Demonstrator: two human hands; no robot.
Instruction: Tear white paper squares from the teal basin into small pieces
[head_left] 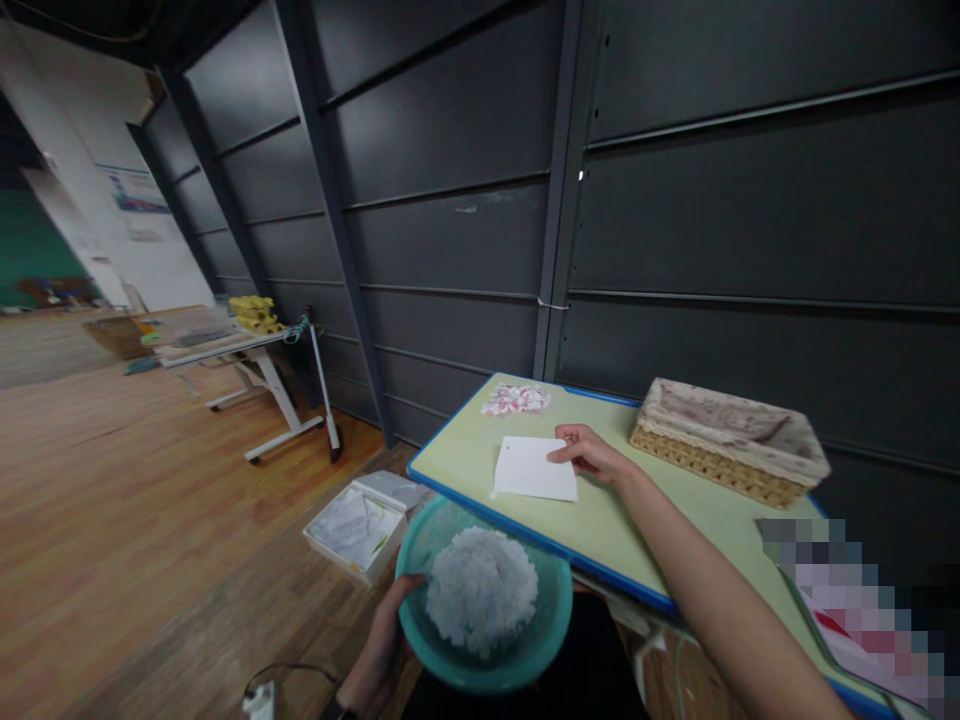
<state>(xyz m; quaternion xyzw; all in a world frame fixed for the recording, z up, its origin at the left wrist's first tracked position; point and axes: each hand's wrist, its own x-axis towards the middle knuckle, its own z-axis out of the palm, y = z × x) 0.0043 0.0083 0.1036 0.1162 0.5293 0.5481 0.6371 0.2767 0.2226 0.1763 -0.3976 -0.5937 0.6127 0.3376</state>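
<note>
My left hand (388, 632) grips the left rim of a teal plastic basin (556, 622), held below the table's front edge. Inside the basin lies a heap of white, fluffy or grainy material (484, 590); its exact kind I cannot tell. Over the tabletop, my right hand (589, 455) pinches the right edge of a flat white card (534, 470) with a small dark spot at one corner. Behind the card, a patch of small pink and white pieces (517, 399) is spread on the table.
The pale yellow table (450, 455) has a blue edge and stands against dark metal panels. A lined wicker basket (720, 480) sits at its back right. On the floor are an open white box (356, 530) and a power strip (259, 702). Another table (210, 345) stands further left.
</note>
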